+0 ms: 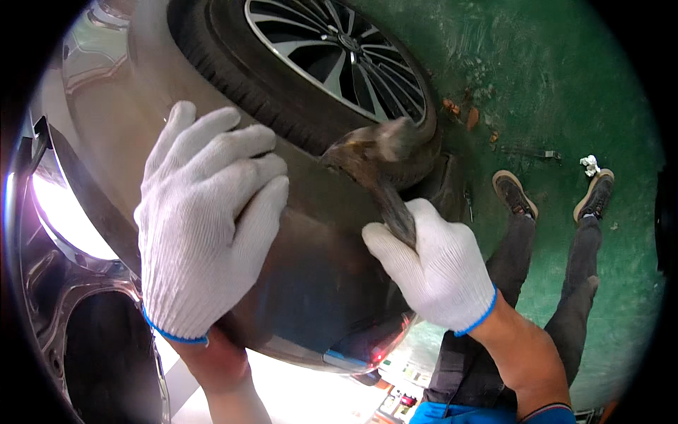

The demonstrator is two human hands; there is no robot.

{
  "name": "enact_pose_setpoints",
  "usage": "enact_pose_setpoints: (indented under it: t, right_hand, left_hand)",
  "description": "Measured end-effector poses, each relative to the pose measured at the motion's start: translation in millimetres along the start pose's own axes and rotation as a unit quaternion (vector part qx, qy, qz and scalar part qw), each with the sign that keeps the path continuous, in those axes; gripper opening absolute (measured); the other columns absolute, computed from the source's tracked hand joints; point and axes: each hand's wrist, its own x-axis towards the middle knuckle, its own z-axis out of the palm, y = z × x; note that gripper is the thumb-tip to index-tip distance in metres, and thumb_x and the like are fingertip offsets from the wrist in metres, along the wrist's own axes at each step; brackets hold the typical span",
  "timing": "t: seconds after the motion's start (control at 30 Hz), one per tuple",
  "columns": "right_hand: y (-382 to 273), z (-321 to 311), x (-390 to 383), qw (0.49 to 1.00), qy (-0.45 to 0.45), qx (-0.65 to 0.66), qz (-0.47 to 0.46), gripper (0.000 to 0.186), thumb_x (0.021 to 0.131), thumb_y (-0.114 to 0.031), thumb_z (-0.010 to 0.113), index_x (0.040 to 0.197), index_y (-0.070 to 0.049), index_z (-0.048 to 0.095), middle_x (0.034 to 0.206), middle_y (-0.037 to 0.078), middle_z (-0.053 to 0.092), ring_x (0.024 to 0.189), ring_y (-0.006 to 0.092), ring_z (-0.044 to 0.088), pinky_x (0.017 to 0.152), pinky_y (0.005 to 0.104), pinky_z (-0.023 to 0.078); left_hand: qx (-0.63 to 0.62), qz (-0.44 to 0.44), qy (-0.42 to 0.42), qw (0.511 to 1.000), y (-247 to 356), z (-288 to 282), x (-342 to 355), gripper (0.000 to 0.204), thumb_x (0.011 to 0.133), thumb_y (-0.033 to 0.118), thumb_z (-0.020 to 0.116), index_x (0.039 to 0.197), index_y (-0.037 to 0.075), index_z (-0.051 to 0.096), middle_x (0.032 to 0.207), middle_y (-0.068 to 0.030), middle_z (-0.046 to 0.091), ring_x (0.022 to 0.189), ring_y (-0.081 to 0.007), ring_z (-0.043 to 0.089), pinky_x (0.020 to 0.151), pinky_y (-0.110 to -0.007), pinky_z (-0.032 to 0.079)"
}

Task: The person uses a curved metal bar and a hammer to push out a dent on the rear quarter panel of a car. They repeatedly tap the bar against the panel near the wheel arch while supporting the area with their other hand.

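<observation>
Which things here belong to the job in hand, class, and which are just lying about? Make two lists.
Job, it seems:
hammer, gripped by the right hand
car panel, behind the left hand

Just lying about:
white scrap
brown scraps

No legible lettering, numbers or signs

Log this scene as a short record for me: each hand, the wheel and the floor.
Left hand: gloved in white, open, over the car's body panel; contact unclear
Right hand: gloved in white, gripping a dark hammer-like tool, partly blurred
Wheel: multi-spoke, silver and black
Floor: green, a crumpled white scrap by a shoe
</observation>
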Motion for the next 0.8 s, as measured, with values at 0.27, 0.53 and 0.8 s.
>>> enact_pose_setpoints:
  t: [0.27, 0.53, 0.8]
  right_hand:
    - [-6.0, -1.7, 5.3, 0.999, 0.021, 0.011, 0.036, 0.022, 0.102, -0.023, 0.068, 0.104, -0.002, 0.067, 0.073, 0.011, 0.068, 0.06, 0.0305, 0.071, 0.052, 0.0379, 0.053]
    - [-6.7, -5.1, 4.1, 0.999, 0.007, 0.03, 0.028, 0.023, 0.102, -0.024, 0.067, 0.104, -0.001, 0.064, 0.069, 0.017, 0.065, 0.062, 0.0357, 0.07, 0.053, 0.0429, 0.053]
    - [-11.4, -41.3, 5.9, 0.996, 0.054, -0.063, -0.045, 0.054, 0.097, -0.026, 0.074, 0.137, 0.006, 0.057, 0.085, 0.022, 0.073, 0.065, 0.0286, 0.074, 0.06, 0.0387, 0.059]
  left_hand:
    - [0.036, 0.038, -0.006, 0.999, -6.3, -2.7, 7.0, 0.016, 0.082, 0.012, 0.078, 0.095, 0.005, 0.082, 0.114, -0.0139, 0.078, 0.126, -0.0325, 0.068, 0.123, -0.052, 0.039]
    - [0.023, 0.016, -0.009, 1.0, -4.4, -0.7, 0.0, 0.019, 0.084, 0.015, 0.079, 0.099, 0.005, 0.082, 0.115, -0.0134, 0.078, 0.129, -0.0313, 0.067, 0.122, -0.052, 0.041]
    - [0.09, -0.043, 0.053, 0.994, 6.2, -7.1, -5.6, 0.025, 0.088, 0.013, 0.077, 0.109, 0.002, 0.08, 0.124, -0.0157, 0.075, 0.129, -0.036, 0.065, 0.119, -0.053, 0.043]
